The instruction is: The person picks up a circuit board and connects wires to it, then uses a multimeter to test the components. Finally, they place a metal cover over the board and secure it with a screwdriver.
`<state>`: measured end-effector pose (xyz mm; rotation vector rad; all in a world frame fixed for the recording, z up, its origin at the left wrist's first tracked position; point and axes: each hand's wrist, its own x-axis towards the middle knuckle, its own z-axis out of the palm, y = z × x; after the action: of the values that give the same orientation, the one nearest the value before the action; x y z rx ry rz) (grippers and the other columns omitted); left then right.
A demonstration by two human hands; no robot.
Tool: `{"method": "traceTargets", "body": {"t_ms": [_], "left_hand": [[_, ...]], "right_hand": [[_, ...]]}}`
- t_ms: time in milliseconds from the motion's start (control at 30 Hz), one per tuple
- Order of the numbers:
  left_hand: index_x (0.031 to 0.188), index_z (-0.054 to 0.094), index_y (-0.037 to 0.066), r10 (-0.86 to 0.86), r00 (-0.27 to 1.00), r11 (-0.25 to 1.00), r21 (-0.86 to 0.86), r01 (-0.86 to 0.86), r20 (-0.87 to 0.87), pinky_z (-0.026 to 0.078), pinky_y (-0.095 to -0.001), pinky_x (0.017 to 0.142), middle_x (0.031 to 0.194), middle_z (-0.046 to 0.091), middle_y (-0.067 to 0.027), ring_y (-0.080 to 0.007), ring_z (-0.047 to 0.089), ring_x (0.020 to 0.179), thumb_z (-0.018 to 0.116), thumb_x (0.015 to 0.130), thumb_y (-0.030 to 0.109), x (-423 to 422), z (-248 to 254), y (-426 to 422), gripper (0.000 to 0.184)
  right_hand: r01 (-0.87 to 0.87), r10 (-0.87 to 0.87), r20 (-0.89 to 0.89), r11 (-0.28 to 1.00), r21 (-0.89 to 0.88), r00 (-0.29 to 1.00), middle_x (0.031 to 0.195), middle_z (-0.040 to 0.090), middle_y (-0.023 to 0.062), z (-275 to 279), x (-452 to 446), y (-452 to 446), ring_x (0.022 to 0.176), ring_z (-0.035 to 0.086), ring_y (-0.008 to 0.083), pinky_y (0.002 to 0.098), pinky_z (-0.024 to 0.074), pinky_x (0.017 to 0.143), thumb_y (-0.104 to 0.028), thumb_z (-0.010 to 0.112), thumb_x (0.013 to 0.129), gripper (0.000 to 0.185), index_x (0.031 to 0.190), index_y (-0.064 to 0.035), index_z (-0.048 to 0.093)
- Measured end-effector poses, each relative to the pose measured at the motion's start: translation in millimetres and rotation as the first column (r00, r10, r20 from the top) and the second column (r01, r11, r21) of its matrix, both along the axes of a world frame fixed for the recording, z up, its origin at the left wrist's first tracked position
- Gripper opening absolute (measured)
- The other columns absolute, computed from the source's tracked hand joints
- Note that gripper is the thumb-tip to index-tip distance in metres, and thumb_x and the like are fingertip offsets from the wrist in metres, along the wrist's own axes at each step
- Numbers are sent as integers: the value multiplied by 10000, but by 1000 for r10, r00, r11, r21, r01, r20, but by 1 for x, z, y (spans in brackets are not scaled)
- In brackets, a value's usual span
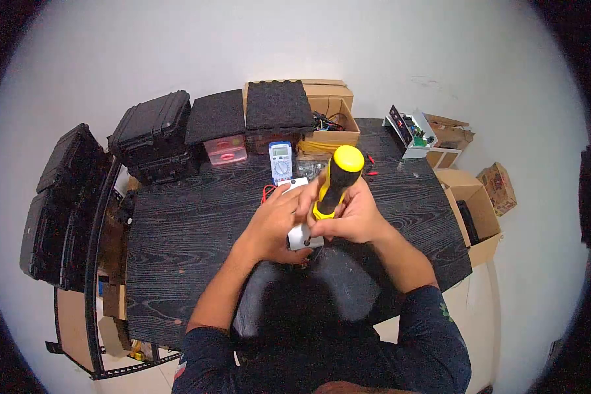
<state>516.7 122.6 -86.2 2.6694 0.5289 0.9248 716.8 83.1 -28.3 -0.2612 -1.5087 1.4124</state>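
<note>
A screwdriver [340, 178] with a yellow and black handle stands upright in my right hand [359, 215], its fingers wrapped round the lower grip. My left hand [268, 222] is closed round a white plastic casing [299, 238] with dark round holes at both ends. The screwdriver's shaft and tip are hidden behind my fingers and the handle, so I cannot tell whether it touches the casing. Just beyond my hands lies a blue-edged digital multimeter [281, 161]. A red lead [267, 192] shows beside my left hand.
Black hard cases [152, 128] stand at the left. Foam-topped boxes [218, 118] and a cardboard box of cables [340, 121] line the back of the dark table [190, 230]. An opened white unit with circuit boards [412, 134] sits back right, near an open carton [473, 217].
</note>
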Motion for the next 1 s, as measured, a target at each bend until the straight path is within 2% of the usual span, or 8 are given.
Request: {"method": "traceTargets", "body": {"t_ms": [100,200,400,533,567,667,767,1000], "left_hand": [[1278,623,149,-65,992,998,21,64,109,309,-612,1193,1383,609,-112,-356,521,1365,921,522,295,0,-5,2,826],[1316,602,132,-16,999,1000,-13,15,-40,308,-614,1195,1436,568,-152,-373,502,1385,918,528,298,-1,-12,4,865],[1322,604,127,-18,999,1000,16,19,-46,313,-618,1193,1455,542,-174,-377,480,1406,915,533,303,-2,-8,3,866],[1320,604,121,-44,998,999,17,45,-33,313,-616,1194,1459,542,-189,-375,477,1410,921,535,304,-3,-13,5,867],[1319,604,121,-16,999,1000,-3,15,-44,312,-615,1195,1463,540,-194,-375,475,1412,924,533,305,-3,-10,2,868],[1316,608,128,13,997,999,34,-10,-78,311,-624,1192,1449,550,-194,-379,477,1409,931,526,305,0,-4,2,872],[1321,608,130,-24,996,999,30,27,-85,310,-636,1188,1456,545,-190,-384,472,1413,929,525,317,-4,-17,8,879],[1322,613,140,1,999,1000,-29,-2,-53,319,-637,1181,1499,514,-163,-384,474,1411,929,510,319,-1,-4,1,890]], "right_hand": [[-146,137,133,987,65,982,1167,672,129,-3,14,14,961,686,152,272,579,770,26,815,842,613,1362,5,490],[-117,108,211,993,32,972,1172,669,98,-7,17,10,921,674,106,252,579,771,-20,780,899,599,1404,-17,458],[-72,77,74,995,-66,994,1137,680,96,1,8,2,847,674,92,244,574,701,-30,714,957,464,1362,4,490],[4,23,183,989,-145,983,1130,691,158,-2,12,2,829,701,179,308,572,666,-143,785,918,470,1303,3,556],[4,-3,16,998,-67,1000,1115,697,165,-8,0,2,835,699,193,321,571,673,-71,825,862,519,1304,-13,559],[37,-37,30,999,12,999,1113,703,180,-9,2,5,843,700,209,333,574,716,-4,848,809,571,1302,-17,560],[-76,76,-7,988,-136,997,1101,699,178,-1,9,5,838,702,212,319,573,716,-8,826,832,523,1286,34,570],[48,-50,-36,997,-58,998,1101,694,180,-6,-3,3,867,737,230,267,580,660,-39,819,854,431,1214,48,599]]}}
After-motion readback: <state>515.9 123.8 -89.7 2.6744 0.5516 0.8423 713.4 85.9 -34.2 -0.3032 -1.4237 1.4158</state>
